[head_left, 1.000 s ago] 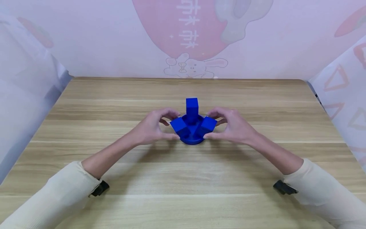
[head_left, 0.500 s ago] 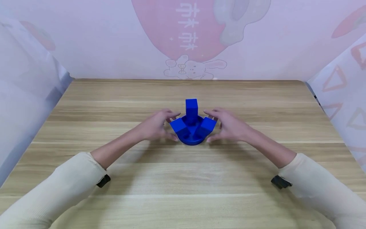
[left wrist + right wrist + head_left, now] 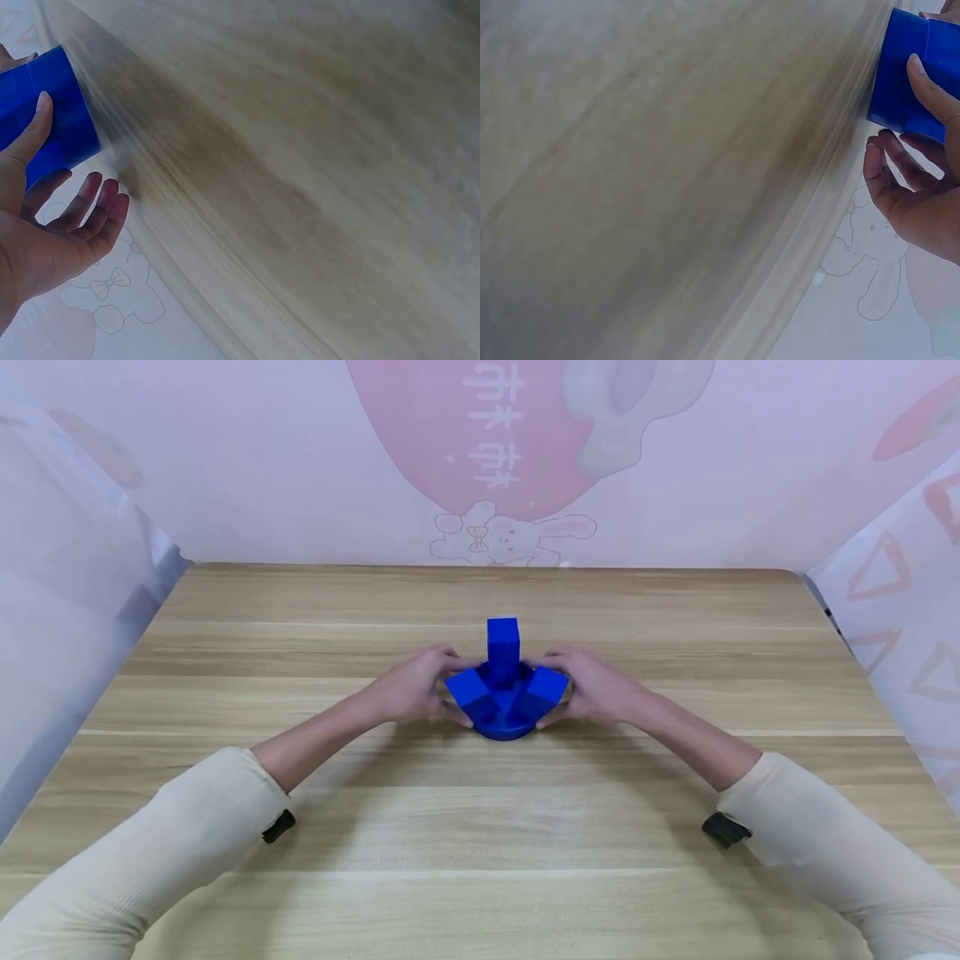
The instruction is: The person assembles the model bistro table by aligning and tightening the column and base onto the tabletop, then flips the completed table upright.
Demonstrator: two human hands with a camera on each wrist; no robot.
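Observation:
A blue round stand (image 3: 503,729) with three square-topped posts sits mid-table in the head view. One post (image 3: 503,639) rises at the back and two lean outward at the sides. My left hand (image 3: 412,687) grips its left side, thumb at the near rim and index finger reaching round behind. On the right side my right hand (image 3: 600,685) holds it in mirror fashion. In the left wrist view a thumb lies on the blue wall (image 3: 71,112), and the other fingers curve below it. The right wrist view shows the thumb on the blue wall (image 3: 900,71) likewise.
The wood-grain table (image 3: 480,835) extends around the stand on all sides. Behind it stands a pale backdrop (image 3: 285,468) with a pink print and a rabbit drawing. White sheets hang at left and right. Dark devices (image 3: 726,831) sit under both sleeve cuffs.
Both hands first loosened and shifted slightly, thumbs lifting off the rim. Now they have come inward, with index fingers reaching farther behind the stand and thumbs back at its rim. The stand stays put.

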